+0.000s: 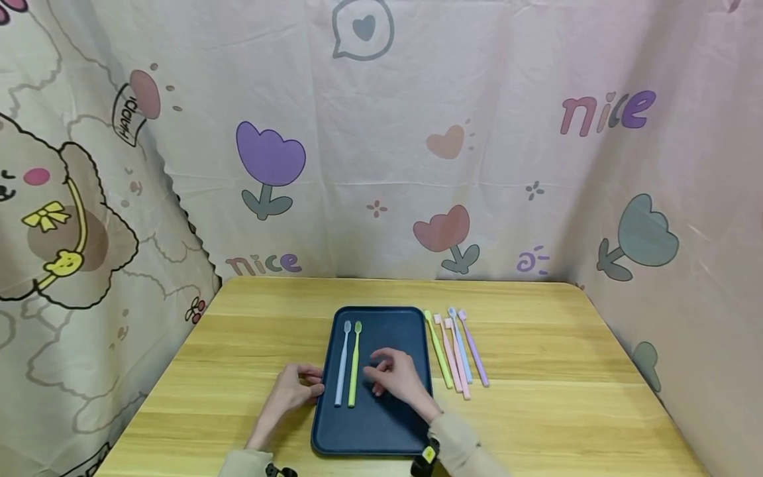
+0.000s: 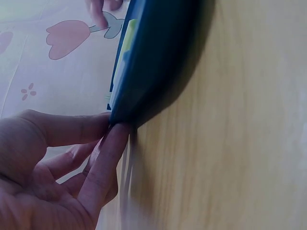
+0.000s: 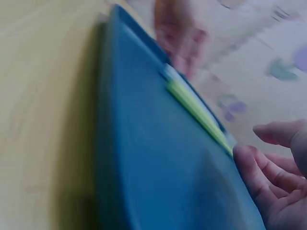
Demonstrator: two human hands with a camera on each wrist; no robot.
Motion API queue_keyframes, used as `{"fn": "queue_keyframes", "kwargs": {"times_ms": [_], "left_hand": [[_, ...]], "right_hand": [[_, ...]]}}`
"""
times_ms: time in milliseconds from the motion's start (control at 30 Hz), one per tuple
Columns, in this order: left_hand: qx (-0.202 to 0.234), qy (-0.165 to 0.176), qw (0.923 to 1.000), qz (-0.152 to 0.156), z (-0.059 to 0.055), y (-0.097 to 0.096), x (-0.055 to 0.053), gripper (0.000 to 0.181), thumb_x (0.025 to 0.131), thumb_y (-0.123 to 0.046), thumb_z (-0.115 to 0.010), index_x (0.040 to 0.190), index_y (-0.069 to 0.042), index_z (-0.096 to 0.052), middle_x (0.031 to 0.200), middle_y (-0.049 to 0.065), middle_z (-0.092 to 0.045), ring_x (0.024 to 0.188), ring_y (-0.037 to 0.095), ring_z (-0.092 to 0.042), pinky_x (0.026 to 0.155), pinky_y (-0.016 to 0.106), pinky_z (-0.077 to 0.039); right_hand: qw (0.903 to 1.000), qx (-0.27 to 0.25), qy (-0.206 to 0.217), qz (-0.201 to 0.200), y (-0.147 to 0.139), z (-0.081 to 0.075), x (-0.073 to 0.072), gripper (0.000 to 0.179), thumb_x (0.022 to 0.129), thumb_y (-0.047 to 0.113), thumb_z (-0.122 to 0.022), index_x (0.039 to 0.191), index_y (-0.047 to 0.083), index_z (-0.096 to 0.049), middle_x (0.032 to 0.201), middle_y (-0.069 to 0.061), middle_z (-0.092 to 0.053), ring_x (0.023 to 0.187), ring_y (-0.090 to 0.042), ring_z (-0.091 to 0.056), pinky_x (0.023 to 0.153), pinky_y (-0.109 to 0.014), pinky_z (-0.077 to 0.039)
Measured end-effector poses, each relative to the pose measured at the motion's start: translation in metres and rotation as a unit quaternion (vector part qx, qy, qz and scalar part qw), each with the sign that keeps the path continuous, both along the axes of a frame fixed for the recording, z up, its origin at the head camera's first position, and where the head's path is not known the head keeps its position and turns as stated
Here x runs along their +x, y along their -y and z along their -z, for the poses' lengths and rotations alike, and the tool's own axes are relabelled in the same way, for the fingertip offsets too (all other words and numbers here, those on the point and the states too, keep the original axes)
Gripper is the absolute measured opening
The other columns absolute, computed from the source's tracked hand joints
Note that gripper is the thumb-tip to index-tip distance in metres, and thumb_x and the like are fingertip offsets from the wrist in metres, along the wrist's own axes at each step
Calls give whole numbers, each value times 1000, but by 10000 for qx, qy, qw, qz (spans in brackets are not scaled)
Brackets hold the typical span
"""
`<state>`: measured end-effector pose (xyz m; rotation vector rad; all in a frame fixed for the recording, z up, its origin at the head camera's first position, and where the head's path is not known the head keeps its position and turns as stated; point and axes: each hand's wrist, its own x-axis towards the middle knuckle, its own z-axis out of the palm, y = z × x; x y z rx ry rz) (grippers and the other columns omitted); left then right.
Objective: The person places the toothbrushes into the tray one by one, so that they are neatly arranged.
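Note:
A dark blue tray [image 1: 387, 430] lies on the table, with a light blue toothbrush [image 1: 342, 368] and a yellow-green toothbrush [image 1: 354, 368] side by side on its left half. At the tray's left edge, my left hand [image 1: 291, 389] pinches the rim between thumb and fingers; the left wrist view shows this grip [image 2: 96, 158] closely. Over the tray, just right of the yellow-green brush, hovers my right hand [image 1: 401, 379]. Its fingers are loosely bent and hold nothing; in the right wrist view thumb and fingertips [image 3: 244, 155] are apart.
Right of the tray several toothbrushes lie close together: a yellow-green one [image 1: 439, 351], pink ones [image 1: 451, 354], a blue one [image 1: 463, 351] and a purple one [image 1: 475, 351]. They rest on a wooden table [image 1: 554, 371]. A printed curtain [image 1: 369, 165] hangs behind and at both sides.

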<state>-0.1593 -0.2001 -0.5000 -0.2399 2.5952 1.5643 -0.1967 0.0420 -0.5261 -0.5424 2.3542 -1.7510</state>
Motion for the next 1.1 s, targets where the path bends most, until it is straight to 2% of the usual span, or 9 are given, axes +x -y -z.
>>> {"fn": "queue_keyframes", "kwargs": {"times_ms": [133,200,267,367,433,500,833,1000,1100], "left_hand": [[-18,4,10000,24,-2,0,0,23,79,12,-72,103,10,-70,88,14,-69,75,19,-66,63,36,-64],[-17,-3,10000,13,-3,0,0,23,80,12,-72,103,10,-70,88,15,-69,74,19,-66,64,36,-64],[-16,-20,10000,0,-4,0,1,23,79,12,-72,103,10,-70,88,15,-69,74,19,-66,64,36,-64],[-8,-38,10000,-35,-4,0,1,23,79,13,-71,102,10,-70,87,14,-69,74,19,-66,63,36,-64],[-6,-41,10000,-23,-3,0,1,23,79,13,-71,102,10,-70,87,14,-69,73,19,-66,63,36,-64],[2,-39,10000,-14,-2,1,1,23,79,13,-71,102,10,-70,87,14,-69,73,19,-67,63,36,-64],[-19,15,10000,-2,-1,0,1,22,80,11,-72,103,9,-70,89,14,-70,74,18,-66,63,36,-63],[-20,13,10000,12,0,0,1,22,81,11,-72,103,9,-70,89,14,-69,74,18,-66,63,36,-63],[-22,23,10000,23,0,0,1,23,81,10,-72,103,9,-70,90,14,-69,73,18,-66,63,35,-63]], "right_hand": [[9980,-272,-350,445,-50,-5,4,36,92,12,-72,119,-10,-63,82,-24,-71,57,-13,-66,51,-28,-60],[9932,-307,-571,968,-78,-7,3,33,90,7,-73,116,-11,-64,83,-23,-70,62,-8,-65,55,-25,-59],[9852,-223,-807,1495,-105,-6,2,31,87,2,-73,114,-11,-65,83,-20,-69,66,-3,-63,60,-20,-58],[9682,85,-1085,2254,-136,-1,-2,27,84,-3,-74,110,-10,-68,83,-16,-69,69,1,-59,64,-15,-54],[9614,229,-1157,2487,-152,3,-4,27,84,-5,-74,110,-10,-68,83,-17,-68,70,1,-58,62,-14,-53],[9575,321,-1138,2632,-162,6,-6,28,83,-5,-74,110,-10,-69,84,-18,-68,69,2,-58,62,-14,-53],[9559,776,-777,2725,-179,15,-14,29,82,-4,-76,110,-7,-69,81,-15,-68,64,3,-57,57,-16,-51],[9559,994,-693,2676,-184,14,-14,29,82,-1,-77,108,-10,-69,78,-14,-67,61,1,-54,54,-16,-48],[9566,1152,-480,2632,-187,11,-12,29,82,1,-77,108,-11,-69,78,-12,-67,60,0,-53,53,-17,-47]]}}
